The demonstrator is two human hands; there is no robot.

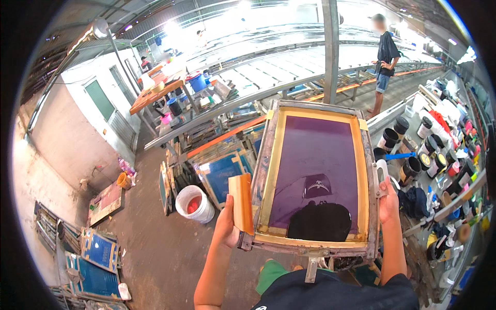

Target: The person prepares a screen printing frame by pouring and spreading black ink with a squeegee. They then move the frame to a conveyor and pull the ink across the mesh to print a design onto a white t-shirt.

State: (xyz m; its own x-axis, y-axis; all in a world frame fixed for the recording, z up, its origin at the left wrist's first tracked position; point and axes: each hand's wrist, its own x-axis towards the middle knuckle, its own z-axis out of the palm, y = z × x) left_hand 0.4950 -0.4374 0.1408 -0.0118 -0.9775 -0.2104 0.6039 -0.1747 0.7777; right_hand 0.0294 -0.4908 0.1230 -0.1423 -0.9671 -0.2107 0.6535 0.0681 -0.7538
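I grip a wooden squeegee in my left hand, beside the left edge of a screen-printing frame; whether those fingers also hold the frame is unclear. The frame has a purple mesh bordered by yellow tape, with a glossy black ink pool at its near end and a small pale pattern above it. My right hand is closed on the frame's right side, by a metal bracket and a white loop-shaped piece.
Stacked screens and a white bucket are left of the frame; more screens lean lower left. A bench with ink tubs runs along the right. A post rises beyond the frame, near a standing person. Long printing tables stretch behind.
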